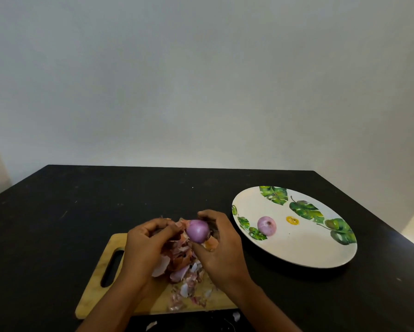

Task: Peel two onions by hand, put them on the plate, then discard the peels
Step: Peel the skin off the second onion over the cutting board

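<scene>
Onion first: the held onion (197, 231), smooth and purple, is up between the person's two hands, and the second onion (266, 225), paler purple, lies on the plate.

The black table (81, 200) takes up the lower part of the room, in front of a pale wall (201, 80). On the table's right side lies a wide white plate (297, 250) printed with green leaves, with a small yellow mark (292, 220) near its middle. Left of the plate, toward the front edge, sits a wooden cutting board (98, 293) with a slot handle at its left end.

Both hands are above the far end of the board. The right hand (222, 243) is curled round the held onion, fingers arched over its top and thumb beneath it, so the onion is clear of the board. The left hand (143, 243) is close beside it, fingers bent in, their tips pinching a flap of papery skin (180, 224) at the onion's left side.

The second onion rests on the plate's left part, just beside a leaf print near the rim, well apart from the hands.

A heap of peels (182, 267), brown, pink and white, lies on the board under and between the hands and trails toward the front edge. A stray scrap (236, 316) lies on the table just off the board's front corner, and a second scrap (151, 325) lies near the picture's lower edge.
</scene>
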Action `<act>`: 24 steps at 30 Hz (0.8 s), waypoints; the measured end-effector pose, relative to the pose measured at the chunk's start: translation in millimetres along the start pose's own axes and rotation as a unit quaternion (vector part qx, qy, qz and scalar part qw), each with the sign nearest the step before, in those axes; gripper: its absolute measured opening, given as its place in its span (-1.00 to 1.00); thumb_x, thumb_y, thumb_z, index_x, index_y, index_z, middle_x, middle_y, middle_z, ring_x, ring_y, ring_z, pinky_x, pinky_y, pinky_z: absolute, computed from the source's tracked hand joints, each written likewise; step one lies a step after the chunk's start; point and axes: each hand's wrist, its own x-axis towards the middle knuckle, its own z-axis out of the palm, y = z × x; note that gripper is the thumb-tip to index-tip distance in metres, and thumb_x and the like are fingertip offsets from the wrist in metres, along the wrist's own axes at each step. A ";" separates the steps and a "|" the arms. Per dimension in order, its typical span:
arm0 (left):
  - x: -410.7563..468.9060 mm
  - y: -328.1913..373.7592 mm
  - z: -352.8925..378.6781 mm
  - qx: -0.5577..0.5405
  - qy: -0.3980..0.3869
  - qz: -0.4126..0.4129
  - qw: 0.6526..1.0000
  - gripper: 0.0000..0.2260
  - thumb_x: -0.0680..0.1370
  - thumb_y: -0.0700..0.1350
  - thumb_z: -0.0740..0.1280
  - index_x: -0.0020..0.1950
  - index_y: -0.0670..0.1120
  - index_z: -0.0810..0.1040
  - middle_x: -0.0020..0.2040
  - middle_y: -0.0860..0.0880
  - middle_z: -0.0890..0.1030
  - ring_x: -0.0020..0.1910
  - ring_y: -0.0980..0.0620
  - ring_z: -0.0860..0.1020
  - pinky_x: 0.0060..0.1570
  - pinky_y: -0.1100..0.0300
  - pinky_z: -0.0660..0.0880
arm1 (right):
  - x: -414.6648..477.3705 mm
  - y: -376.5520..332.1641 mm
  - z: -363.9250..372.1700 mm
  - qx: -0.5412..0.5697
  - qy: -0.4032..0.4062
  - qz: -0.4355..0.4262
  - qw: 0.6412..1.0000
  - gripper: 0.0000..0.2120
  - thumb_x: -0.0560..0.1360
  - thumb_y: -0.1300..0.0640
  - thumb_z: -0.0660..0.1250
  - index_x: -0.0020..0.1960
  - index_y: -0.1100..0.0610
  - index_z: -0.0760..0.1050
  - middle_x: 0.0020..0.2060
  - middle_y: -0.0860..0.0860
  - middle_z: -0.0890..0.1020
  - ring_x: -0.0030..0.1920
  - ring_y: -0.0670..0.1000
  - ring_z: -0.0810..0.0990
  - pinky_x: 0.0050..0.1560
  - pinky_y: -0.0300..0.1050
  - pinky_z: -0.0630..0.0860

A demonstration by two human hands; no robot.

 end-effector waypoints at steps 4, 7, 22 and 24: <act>-1.2 3.7 -0.8 -0.079 -0.011 -0.061 0.995 -0.92 0.44 -0.27 0.37 -0.21 -0.26 0.64 -0.23 -0.19 0.65 -0.20 -0.09 0.62 -0.18 0.06 0.54 | 1.0 2.3 0.2 -0.029 0.010 -0.040 0.999 -0.65 0.39 0.23 0.48 0.07 -0.05 0.48 0.01 -0.21 0.53 0.07 -0.19 0.54 0.04 -0.41 0.47; -4.0 8.9 0.6 -0.141 -0.013 -0.111 0.984 -0.90 0.47 -0.30 0.31 -0.22 -0.29 0.58 -0.40 -0.11 0.60 -0.46 0.09 0.56 -0.46 0.29 0.50 | 1.8 6.8 1.8 -0.045 0.010 -0.059 0.997 -0.68 0.40 0.25 0.48 0.10 0.05 0.53 0.01 -0.20 0.53 0.10 -0.20 0.53 0.08 -0.39 0.47; 9.1 19.3 -19.2 -0.384 0.110 -0.158 0.903 -0.91 0.50 -0.24 0.31 -0.19 -0.14 0.55 -0.33 -0.03 0.61 -0.49 0.21 0.54 -0.50 0.46 0.46 | 2.3 11.6 3.6 -0.163 -0.019 -0.173 0.971 -0.88 0.48 0.17 0.33 0.02 0.07 0.52 0.02 -0.09 0.52 0.08 -0.17 0.45 0.10 -0.45 0.38; 11.4 21.3 -28.3 -0.342 0.140 -0.116 0.922 -0.95 0.50 -0.24 0.32 -0.12 -0.12 0.56 -0.24 -0.04 0.62 -0.41 0.20 0.56 -0.44 0.41 0.50 | 2.4 14.8 2.0 -0.145 -0.015 -0.128 0.981 -0.73 0.44 0.25 0.41 0.07 0.00 0.49 0.06 -0.15 0.50 0.09 -0.21 0.47 0.13 -0.47 0.38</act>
